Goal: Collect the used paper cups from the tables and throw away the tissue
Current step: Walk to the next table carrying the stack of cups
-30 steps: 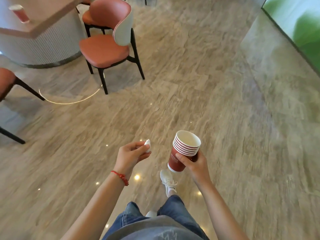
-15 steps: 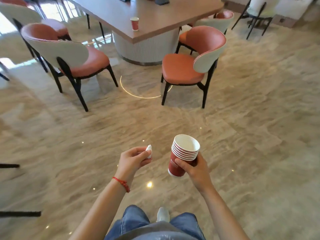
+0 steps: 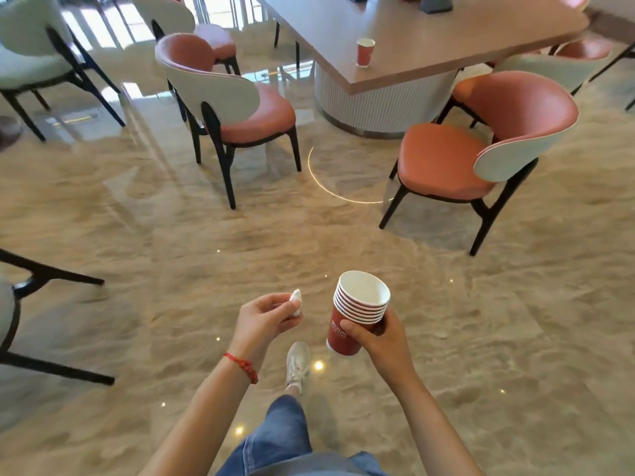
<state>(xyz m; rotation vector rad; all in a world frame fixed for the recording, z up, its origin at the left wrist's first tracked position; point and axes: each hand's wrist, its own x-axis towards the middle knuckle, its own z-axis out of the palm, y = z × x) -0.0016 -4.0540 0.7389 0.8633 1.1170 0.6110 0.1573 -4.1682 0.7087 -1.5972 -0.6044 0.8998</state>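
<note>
My right hand (image 3: 381, 341) grips a stack of several red paper cups (image 3: 354, 314) with white insides, held upright in front of me. My left hand (image 3: 264, 319) pinches a small crumpled white tissue (image 3: 296, 300) between thumb and fingers. Both hands are over the floor, side by side and apart. One more red paper cup (image 3: 365, 52) stands near the front corner of the wooden table (image 3: 429, 42) far ahead.
An orange-seated chair (image 3: 240, 108) stands left of the table's ribbed white base (image 3: 374, 101), another orange chair (image 3: 481, 149) to the right. White chairs (image 3: 37, 56) stand at the far left. Black chair legs (image 3: 48, 280) jut in at the left edge. My shoe (image 3: 297, 365) is on the marble floor.
The view has swung left and I have walked closer to the table, which with its cup now fills the top. Both hands keep their hold on the tissue and the cup stack.
</note>
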